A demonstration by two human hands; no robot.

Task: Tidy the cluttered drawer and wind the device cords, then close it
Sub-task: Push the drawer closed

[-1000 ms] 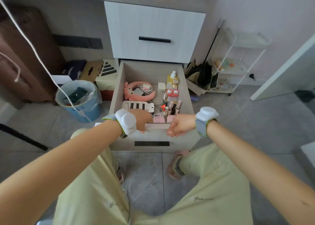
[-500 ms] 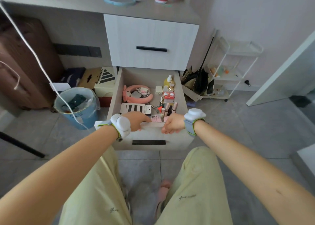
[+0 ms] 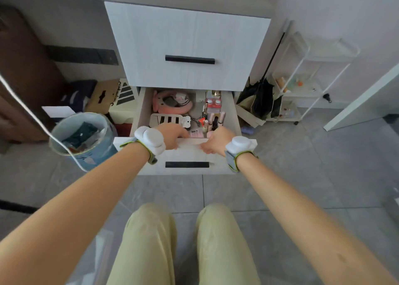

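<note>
— Nearest, below both hands?
— Knees in pale yellow-green trousers, over grey floor tiles.
— And the hands themselves?
— Left hand and right hand side by side, close but apart, each behind a white wrist unit on a grey-green strap. Both curled over the top edge of the front panel of the pale wood-grain lower drawer, fingers hooked down its outer face, gripping it. Thumbs hidden, so no telling there.
— Drawer open or closed?
— Open, pulled partway out, with a black slot handle just below and between the two hands.
— Inside, just past the knuckles?
— Beyond the left hand, a white card of black hair clips; further on, a pink ring-shaped device with a coiled white cord lying in its hollow. Beyond the right hand, upright pink and gold cosmetic tubes, then a red-and-white packet. Rear of the drawer hidden from here.
— Off to the sides?
— Left of the left hand, near it, a round blue bin with a clear liner, and a thin white cable slanting across its rim. Right of the right hand, well apart, black bags leaning beside a white wire trolley.
— Farthest straight ahead?
— Past both hands and the open compartment, a closed upper drawer in the same pale wood grain, black bar handle at its middle.
</note>
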